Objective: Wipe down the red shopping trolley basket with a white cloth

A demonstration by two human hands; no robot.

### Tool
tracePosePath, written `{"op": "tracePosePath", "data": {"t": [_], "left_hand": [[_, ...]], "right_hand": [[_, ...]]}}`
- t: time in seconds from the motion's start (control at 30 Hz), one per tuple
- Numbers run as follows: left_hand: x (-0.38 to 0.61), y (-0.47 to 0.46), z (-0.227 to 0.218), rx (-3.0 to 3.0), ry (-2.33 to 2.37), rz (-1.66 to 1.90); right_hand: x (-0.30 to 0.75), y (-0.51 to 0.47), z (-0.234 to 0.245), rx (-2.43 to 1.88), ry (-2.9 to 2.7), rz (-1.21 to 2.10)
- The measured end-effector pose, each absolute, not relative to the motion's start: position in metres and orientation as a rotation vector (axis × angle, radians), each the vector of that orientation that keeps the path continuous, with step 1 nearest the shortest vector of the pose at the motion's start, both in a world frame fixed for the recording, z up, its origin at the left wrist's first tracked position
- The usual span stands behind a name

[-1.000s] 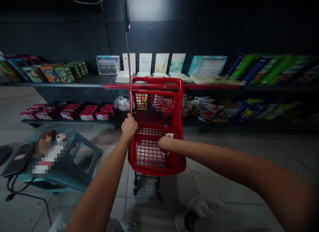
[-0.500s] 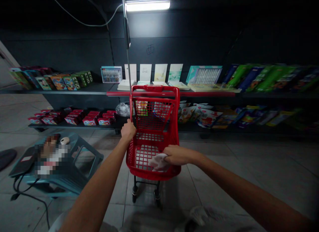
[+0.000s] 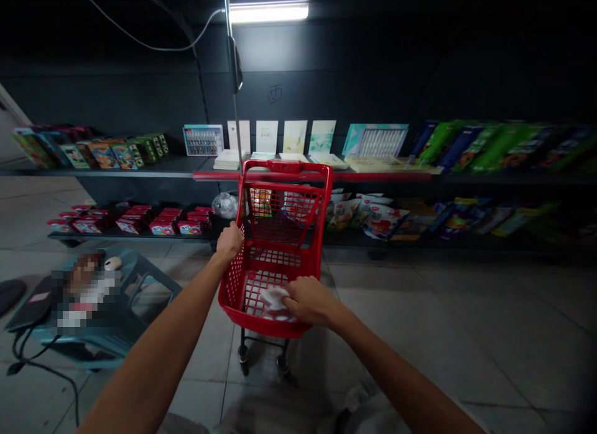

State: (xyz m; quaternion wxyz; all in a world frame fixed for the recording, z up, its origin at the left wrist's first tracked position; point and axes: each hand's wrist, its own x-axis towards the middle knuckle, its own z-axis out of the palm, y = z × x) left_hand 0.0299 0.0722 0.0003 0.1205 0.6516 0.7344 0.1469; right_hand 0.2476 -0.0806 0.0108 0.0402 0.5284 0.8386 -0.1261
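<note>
In front of me stands a small red plastic shopping cart (image 3: 286,257) with mesh walls and black wheels. My left hand (image 3: 230,240) is closed around the upper left side of its frame. A crumpled whitish cloth (image 3: 274,302) is bunched in my right hand (image 3: 308,299), over the low front of the basket. Part of the cloth lies against the mesh floor; the fingertips of that hand are partly hidden by it.
A dark shelf unit behind the cart holds boxes (image 3: 114,153), upright cards (image 3: 295,137), marker sets (image 3: 377,140) and snack bags (image 3: 382,216). Lower left, a blue-grey stool (image 3: 135,278) carries objects and a black cable (image 3: 46,359). A thin metal pole (image 3: 237,123) rises beside the cart.
The cart's near end has swung a little to the left, with my left hand still on its side. My right hand has moved left with the cloth. The view has shifted slightly.
</note>
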Motion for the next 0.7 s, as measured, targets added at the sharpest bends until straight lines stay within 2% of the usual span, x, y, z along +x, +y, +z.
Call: {"op": "tracePosePath", "data": {"t": [0.17, 0.23, 0.3, 0.4, 0.47, 0.53, 0.7], "left_hand": [[0.032, 0.079, -0.004, 1.926, 2.153, 0.485], [0.033, 0.082, -0.006, 1.94, 2.149, 0.487], [0.035, 0.083, -0.006, 1.954, 2.139, 0.476], [0.036, 0.081, -0.002, 1.976, 2.144, 0.447], [0.037, 0.078, 0.0, 2.001, 2.17, 0.414], [0.037, 0.076, 0.002, 2.036, 2.203, 0.381], [0.037, 0.077, 0.003, 2.121, 2.219, 0.314]], "right_hand": [[0.279, -0.034, 0.028, 2.306, 2.578, -0.994], [0.291, -0.012, 0.044, 2.543, 2.56, -0.957], [0.299, 0.006, 0.062, 2.653, 2.653, -0.608], [0.307, 0.029, 0.085, 2.352, 2.913, 0.224], [0.311, 0.044, 0.09, 1.978, 2.902, 0.547], [0.314, 0.057, 0.087, 1.764, 2.669, 0.514], [0.294, 0.063, 0.069, 1.661, 2.166, 0.132]]}}
